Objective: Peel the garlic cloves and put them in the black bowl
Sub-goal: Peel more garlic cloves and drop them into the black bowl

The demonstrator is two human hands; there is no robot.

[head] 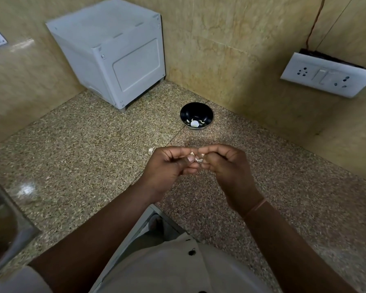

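My left hand (169,168) and my right hand (224,166) meet above the speckled counter, and both pinch a small pale garlic clove (197,158) with papery skin between the fingertips. Most of the clove is hidden by my fingers. The black bowl (196,108) stands farther back, near the wall corner, with pale garlic pieces (194,123) lying on its bottom. A small bit of garlic or skin (151,149) lies on the counter just left of my left hand.
A white box-shaped appliance (114,56) stands at the back left corner. A socket and switch plate (325,76) is on the right wall. A steel sink edge (9,225) is at the left. The counter's front edge runs under my forearms.
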